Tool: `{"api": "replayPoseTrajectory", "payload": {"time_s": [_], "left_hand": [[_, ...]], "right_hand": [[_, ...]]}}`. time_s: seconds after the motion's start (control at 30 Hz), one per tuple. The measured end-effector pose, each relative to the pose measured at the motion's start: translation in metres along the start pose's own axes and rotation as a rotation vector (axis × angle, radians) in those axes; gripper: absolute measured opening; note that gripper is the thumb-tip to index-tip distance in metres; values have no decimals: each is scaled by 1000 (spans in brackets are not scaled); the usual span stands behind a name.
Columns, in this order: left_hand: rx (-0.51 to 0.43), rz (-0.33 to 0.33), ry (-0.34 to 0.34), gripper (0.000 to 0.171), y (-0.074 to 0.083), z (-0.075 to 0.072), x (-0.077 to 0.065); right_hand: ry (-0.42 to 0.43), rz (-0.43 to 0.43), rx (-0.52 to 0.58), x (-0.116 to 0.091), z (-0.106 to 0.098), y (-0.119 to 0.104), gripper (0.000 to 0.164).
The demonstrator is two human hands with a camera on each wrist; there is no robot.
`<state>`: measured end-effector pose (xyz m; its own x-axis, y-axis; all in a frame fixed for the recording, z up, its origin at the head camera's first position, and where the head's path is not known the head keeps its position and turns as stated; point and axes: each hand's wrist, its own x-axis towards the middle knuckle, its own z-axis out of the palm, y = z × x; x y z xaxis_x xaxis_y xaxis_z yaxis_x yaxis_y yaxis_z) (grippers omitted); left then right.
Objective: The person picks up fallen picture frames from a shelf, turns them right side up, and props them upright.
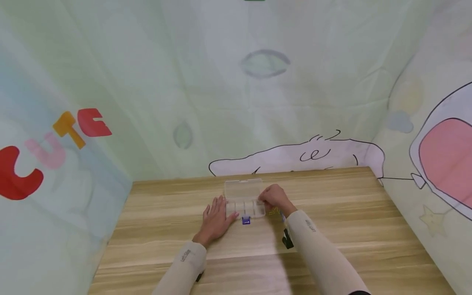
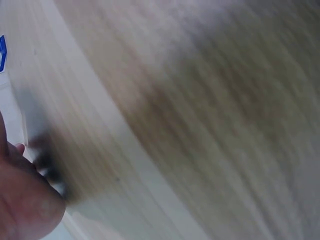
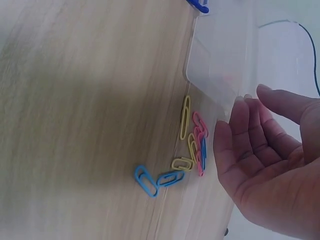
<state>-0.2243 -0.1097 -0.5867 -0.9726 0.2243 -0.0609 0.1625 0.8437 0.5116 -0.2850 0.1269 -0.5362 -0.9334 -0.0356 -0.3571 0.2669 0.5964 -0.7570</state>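
A clear plastic compartment box point(image 1: 244, 209) stands on the table with its transparent lid point(image 1: 243, 190) raised at the back and a blue latch point(image 1: 246, 220) at the front. My left hand point(image 1: 216, 219) lies along the box's left side, fingers extended, thumb at the front left corner. At the box's right end is my right hand point(image 1: 274, 197), its fingertips over the rightmost compartment. In the right wrist view its fingers are softly bent, thumb near the fingertips, with nothing visible between them. Several yellow, pink and blue paper clips point(image 3: 184, 117) lie beside the box, close to that hand.
The wood-grain table point(image 1: 166, 254) meets a printed cloth backdrop point(image 1: 221, 102) at the back and sides. Black straps point(image 1: 287, 239) show by the right sleeve. The blue latch point(image 2: 2, 54) also appears at the edge of the left wrist view.
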Motion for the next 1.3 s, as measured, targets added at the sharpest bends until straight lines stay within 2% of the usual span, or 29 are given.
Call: {"api": "replayPoseTrajectory", "payload": {"time_s": [0.2,0.43,0.57,0.67,0.77,0.83,1.0,1.13,1.3], "left_hand": [[7,3,-9,77,4,1,1],[17,-7,-28,79,5,5,4],[22,-6,-26,80,3,6,5],[19,-2,-13,80,1,4,4],[25,-8,-16,81,0,1,4],[25,-11,-24,82,1,0,4],[28,-15,-36,82,2,-2,3],[31,-17,-40,81,0,-1,3],[33,-13,-29,79,-2,2,4]], "right_hand": [[10,-8,9,-3,-7,6,15],[7,16,-3,-7,-25,16,15],[11,31,-201,-8,-37,27,34],[7,69,-250,-10,-44,34,39],[-12,135,-166,-13,-46,39,33],[-23,160,-155,-15,-45,40,29],[7,165,-266,-21,-38,35,24],[50,201,-362,-25,-32,30,18],[63,229,-383,-27,-29,28,14]]}}
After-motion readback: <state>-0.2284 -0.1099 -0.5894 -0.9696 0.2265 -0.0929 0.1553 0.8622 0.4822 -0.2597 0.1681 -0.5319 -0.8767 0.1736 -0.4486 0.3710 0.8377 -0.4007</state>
